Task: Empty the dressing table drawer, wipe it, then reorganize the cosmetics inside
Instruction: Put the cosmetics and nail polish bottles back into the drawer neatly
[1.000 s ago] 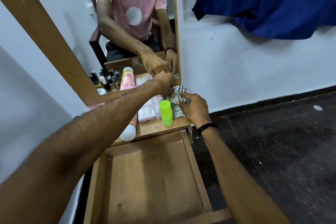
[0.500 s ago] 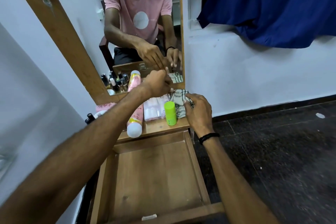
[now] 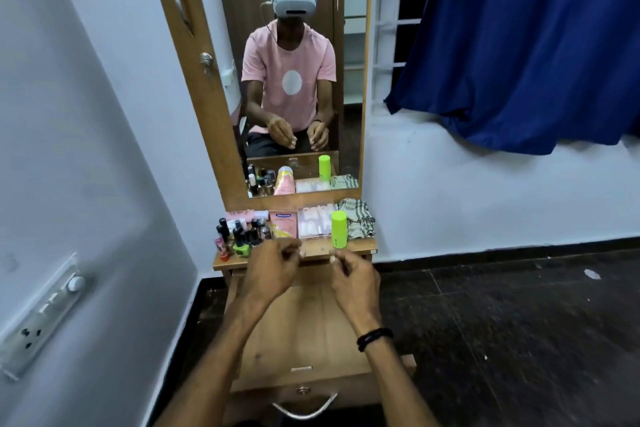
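Note:
The wooden drawer [image 3: 304, 340] is pulled out below the dressing table top [image 3: 356, 248] and holds nothing. Both hands hover over its far end with loosely curled fingers and nothing in them: my left hand [image 3: 272, 269] and my right hand [image 3: 353, 279]. On the top stand several nail polish bottles [image 3: 239, 236] at the left, a pink tube [image 3: 284, 224], a clear nail box [image 3: 315, 222], an upright green bottle [image 3: 338, 229] and a folded checked cloth [image 3: 358, 222] at the right.
A tall mirror [image 3: 298, 80] in a wooden frame rises behind the top and reflects a seated person. A white wall with a socket strip [image 3: 41, 312] is at the left. A blue curtain [image 3: 519, 45] hangs at the right over dark floor [image 3: 502, 322].
Both hands have pulled back from the cloth and the items at the back of the top to above the drawer. The view has moved back and tilted up.

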